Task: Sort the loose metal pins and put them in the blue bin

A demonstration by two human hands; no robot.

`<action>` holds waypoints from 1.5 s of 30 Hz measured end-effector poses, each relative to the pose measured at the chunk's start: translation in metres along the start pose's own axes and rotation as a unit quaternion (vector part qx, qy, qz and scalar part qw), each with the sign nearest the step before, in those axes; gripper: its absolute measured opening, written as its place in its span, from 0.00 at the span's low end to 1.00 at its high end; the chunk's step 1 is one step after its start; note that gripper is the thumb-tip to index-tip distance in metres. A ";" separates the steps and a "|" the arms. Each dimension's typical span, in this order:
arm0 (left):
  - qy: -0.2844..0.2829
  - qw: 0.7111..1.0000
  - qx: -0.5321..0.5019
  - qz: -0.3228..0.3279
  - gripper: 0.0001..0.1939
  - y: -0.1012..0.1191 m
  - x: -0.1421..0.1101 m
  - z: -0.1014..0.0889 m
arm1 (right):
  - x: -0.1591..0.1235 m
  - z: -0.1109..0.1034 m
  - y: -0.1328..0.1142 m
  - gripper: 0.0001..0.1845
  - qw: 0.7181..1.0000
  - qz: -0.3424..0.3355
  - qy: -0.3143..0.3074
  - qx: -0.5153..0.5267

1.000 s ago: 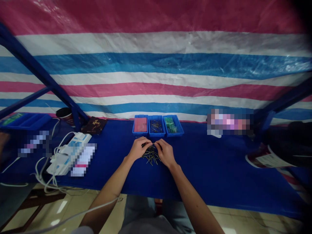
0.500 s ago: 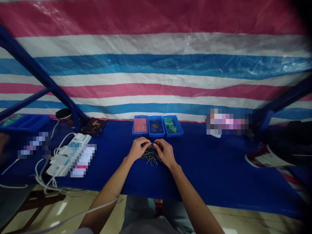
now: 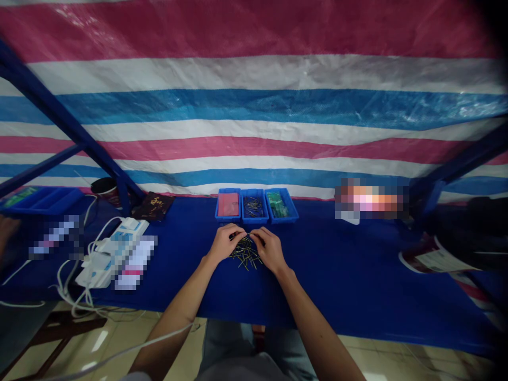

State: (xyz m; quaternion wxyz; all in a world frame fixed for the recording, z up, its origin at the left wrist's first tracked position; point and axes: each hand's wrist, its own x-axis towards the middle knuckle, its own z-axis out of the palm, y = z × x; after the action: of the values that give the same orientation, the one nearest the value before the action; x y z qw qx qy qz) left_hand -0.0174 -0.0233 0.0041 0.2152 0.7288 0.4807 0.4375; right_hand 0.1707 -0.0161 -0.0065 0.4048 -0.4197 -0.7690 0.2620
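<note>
Curling over a loose pile of thin metal pins (image 3: 246, 255) at lower centre, the left hand (image 3: 227, 242) and right hand (image 3: 270, 250) nearly meet, any grip unclear; the pins look light, stiff, best taken by the shaft.

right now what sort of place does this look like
Probably a makeshift workstation for handling small parts: three blue sorting trays in a row, a loose pile of metal pins on a blue-covered table, and a striped tarpaulin hung behind.

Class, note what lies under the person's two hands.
A loose heap of thin metal pins lies under the left hand and right hand; the palms cover part of it, so its full extent cannot be seen.
</note>
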 end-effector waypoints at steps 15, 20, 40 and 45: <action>-0.002 1.000 0.002 -0.001 0.10 0.001 0.000 0.000 | 0.001 0.002 0.003 0.16 0.997 -0.001 -0.022 -0.076; -0.002 1.000 0.001 0.000 0.08 0.001 0.001 0.000 | 0.002 0.004 0.003 0.19 0.995 -0.011 -0.021 -0.093; -0.012 1.000 -0.005 0.010 0.10 0.001 0.001 0.001 | 0.002 0.001 0.004 0.26 0.998 0.007 0.002 -0.056; -0.008 1.000 -0.009 0.008 0.13 0.002 0.000 -0.001 | 0.003 -0.003 0.001 0.17 1.000 0.007 0.011 -0.026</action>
State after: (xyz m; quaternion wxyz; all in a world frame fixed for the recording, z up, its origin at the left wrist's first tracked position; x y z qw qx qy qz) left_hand -0.0168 -0.0239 0.0061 0.2222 0.7339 0.4695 0.4378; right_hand 0.1724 -0.0129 -0.0046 0.4006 -0.4380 -0.7681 0.2402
